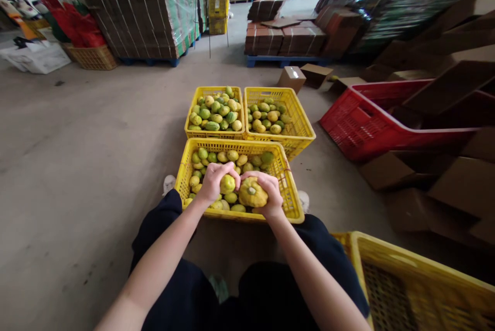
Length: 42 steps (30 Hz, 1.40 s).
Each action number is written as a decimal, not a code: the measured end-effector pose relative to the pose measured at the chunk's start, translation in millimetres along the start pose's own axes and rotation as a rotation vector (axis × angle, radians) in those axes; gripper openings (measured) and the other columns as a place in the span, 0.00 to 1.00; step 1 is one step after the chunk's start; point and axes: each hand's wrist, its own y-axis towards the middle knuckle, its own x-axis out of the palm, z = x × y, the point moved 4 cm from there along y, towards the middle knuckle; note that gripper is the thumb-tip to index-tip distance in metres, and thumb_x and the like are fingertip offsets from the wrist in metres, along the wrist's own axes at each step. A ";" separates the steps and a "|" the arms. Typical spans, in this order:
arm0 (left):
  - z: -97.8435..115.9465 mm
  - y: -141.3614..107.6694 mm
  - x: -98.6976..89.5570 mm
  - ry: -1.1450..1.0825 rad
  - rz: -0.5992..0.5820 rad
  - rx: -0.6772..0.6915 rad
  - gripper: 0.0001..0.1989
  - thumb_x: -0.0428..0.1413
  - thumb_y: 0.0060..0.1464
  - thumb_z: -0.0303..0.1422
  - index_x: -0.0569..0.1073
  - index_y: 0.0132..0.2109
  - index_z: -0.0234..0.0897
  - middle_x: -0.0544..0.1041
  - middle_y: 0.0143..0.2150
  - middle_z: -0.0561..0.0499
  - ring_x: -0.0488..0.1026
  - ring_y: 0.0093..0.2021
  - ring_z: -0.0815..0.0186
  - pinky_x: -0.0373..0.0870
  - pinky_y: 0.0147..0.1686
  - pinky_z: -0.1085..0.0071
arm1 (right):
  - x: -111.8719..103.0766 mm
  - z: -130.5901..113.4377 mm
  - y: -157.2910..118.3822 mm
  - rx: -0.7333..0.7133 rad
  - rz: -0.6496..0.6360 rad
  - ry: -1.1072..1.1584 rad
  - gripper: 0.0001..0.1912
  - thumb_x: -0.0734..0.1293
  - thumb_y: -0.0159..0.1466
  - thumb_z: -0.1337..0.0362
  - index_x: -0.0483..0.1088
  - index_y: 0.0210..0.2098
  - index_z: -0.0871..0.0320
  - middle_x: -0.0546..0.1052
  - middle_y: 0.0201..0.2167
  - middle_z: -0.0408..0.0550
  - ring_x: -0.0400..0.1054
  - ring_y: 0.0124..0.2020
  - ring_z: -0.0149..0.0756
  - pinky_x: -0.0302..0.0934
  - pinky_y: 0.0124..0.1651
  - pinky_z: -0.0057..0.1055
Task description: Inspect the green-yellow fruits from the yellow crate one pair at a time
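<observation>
Just above the near yellow crate (288, 179), my left hand (212, 180) is closed around a small yellow-green papaya (227, 184). Close beside it, my right hand (270, 191) grips a larger yellow, ribbed papaya (252, 193) with its stem end facing up. The hands are almost touching. Below them, more green and yellow papayas (238, 208) lie loose in the crate, partly hidden by my hands. The crate sits on the floor between my feet.
Behind stand two more yellow crates, the left (188, 119) fuller with papayas than the right (299, 114). Another yellow crate (356, 253) is at my right knee. A red crate (348, 127) and cardboard boxes (456, 186) crowd the right. Loaded pallets (266, 60) stand farther back.
</observation>
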 end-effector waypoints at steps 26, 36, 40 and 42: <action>-14.2 7.2 -1.3 -0.340 0.094 -0.231 0.22 0.49 0.55 0.39 0.72 0.17 0.34 0.69 0.15 0.50 0.65 0.17 0.70 0.63 0.22 0.73 | 2.4 22.0 3.4 0.348 0.059 0.285 0.17 0.68 0.53 0.50 0.76 0.22 0.57 0.78 0.23 0.47 0.72 0.28 0.41 0.68 0.36 0.37; -35.3 7.1 -7.8 -1.017 0.507 -0.614 0.14 0.46 0.59 0.33 0.71 0.44 0.28 0.76 0.31 0.44 0.77 0.33 0.64 0.78 0.32 0.73 | 5.1 46.9 0.4 0.857 0.193 0.831 0.13 0.62 0.63 0.61 0.71 0.42 0.63 0.80 0.26 0.53 0.76 0.27 0.39 0.69 0.21 0.26; -39.5 7.4 -8.0 -1.018 0.470 -0.672 0.20 0.44 0.63 0.35 0.67 0.52 0.22 0.77 0.35 0.40 0.78 0.34 0.65 0.77 0.29 0.76 | 4.2 51.9 0.2 0.919 0.281 0.851 0.15 0.59 0.66 0.59 0.70 0.44 0.63 0.79 0.24 0.53 0.76 0.26 0.39 0.70 0.20 0.24; -42.3 6.8 -7.1 -1.016 0.417 -0.705 0.24 0.42 0.64 0.39 0.65 0.55 0.21 0.77 0.36 0.39 0.77 0.31 0.65 0.76 0.26 0.77 | 5.8 53.5 0.0 0.955 0.310 0.873 0.16 0.59 0.66 0.57 0.69 0.45 0.63 0.79 0.24 0.53 0.76 0.26 0.39 0.70 0.21 0.24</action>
